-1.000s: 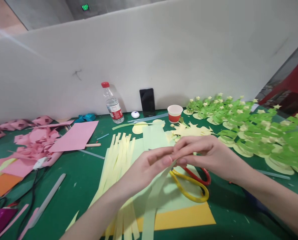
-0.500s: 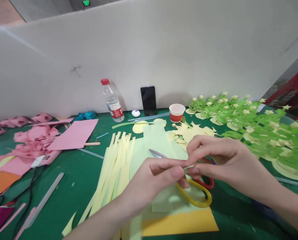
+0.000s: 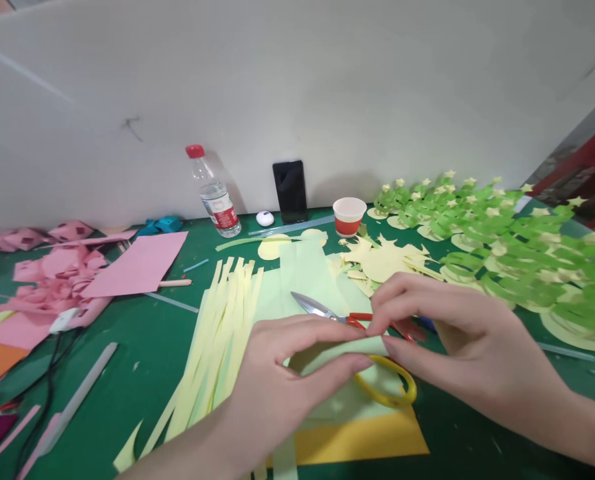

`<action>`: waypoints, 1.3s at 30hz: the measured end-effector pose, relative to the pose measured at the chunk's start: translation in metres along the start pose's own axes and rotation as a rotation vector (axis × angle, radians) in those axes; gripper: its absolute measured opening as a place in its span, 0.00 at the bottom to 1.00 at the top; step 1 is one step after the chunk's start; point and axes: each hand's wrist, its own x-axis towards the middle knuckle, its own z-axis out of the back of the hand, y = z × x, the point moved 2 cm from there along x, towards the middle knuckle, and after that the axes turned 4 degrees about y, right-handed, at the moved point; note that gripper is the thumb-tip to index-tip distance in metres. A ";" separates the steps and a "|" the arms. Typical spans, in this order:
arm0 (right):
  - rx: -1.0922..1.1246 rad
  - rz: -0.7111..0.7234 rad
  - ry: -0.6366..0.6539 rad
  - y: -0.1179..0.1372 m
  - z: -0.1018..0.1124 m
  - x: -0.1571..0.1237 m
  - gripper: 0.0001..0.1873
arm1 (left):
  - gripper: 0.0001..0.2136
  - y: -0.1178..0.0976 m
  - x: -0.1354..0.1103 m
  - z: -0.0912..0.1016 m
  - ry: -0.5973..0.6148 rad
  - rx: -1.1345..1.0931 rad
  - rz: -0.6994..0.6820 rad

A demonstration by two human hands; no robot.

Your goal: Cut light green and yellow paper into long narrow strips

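Observation:
Between my two hands is a pale green paper strip [image 3: 350, 348], bent into a curve. My left hand [image 3: 282, 380] pinches it between thumb and fingers at its left part. My right hand [image 3: 447, 340] grips the strip's right end with thumb and forefinger. Beneath the hands lie scissors [image 3: 313, 305] with a red and a yellow handle, partly covered by the fingers. They rest on light green paper sheets [image 3: 312, 263], over a yellow-orange sheet [image 3: 362, 440]. Cut pale yellow strips [image 3: 222, 333] lie left of my left hand.
At the back stand a water bottle [image 3: 220, 203], a dark phone [image 3: 290, 192] and a paper cup [image 3: 348, 217]. Green spiral paper trees with stars [image 3: 502, 247] crowd the right. Pink paper pieces [image 3: 62, 273], a cable [image 3: 52, 373] and a glue stick [image 3: 80, 397] lie left.
The strip between my hands now shows its broad side and bows upward; before, only a thin edge showed. My hands have moved slightly apart. The view has shifted a little.

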 end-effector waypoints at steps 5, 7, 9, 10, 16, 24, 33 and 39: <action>-0.007 0.051 0.101 0.002 0.001 -0.006 0.04 | 0.02 -0.003 -0.003 0.001 -0.040 0.043 -0.022; -0.007 0.082 0.105 0.001 0.000 -0.007 0.04 | 0.02 -0.002 -0.005 0.001 -0.043 0.103 -0.050; -0.011 0.072 0.094 0.000 -0.002 -0.005 0.05 | 0.03 -0.002 -0.007 0.000 -0.037 0.191 -0.080; -0.017 0.057 0.087 -0.001 -0.003 -0.004 0.06 | 0.03 -0.001 -0.008 0.000 -0.028 0.231 -0.095; -0.057 -0.021 0.074 0.002 -0.006 0.003 0.08 | 0.05 -0.004 -0.004 0.000 0.009 0.239 -0.086; 0.081 -0.259 0.235 0.001 -0.004 -0.002 0.07 | 0.07 -0.006 -0.002 0.001 0.116 -0.193 0.176; 0.100 -0.327 0.262 -0.002 -0.004 -0.006 0.05 | 0.08 -0.003 -0.004 -0.001 0.143 -0.419 0.259; 0.111 -0.331 0.236 0.000 -0.003 -0.006 0.06 | 0.08 -0.003 -0.005 -0.002 0.126 -0.388 0.248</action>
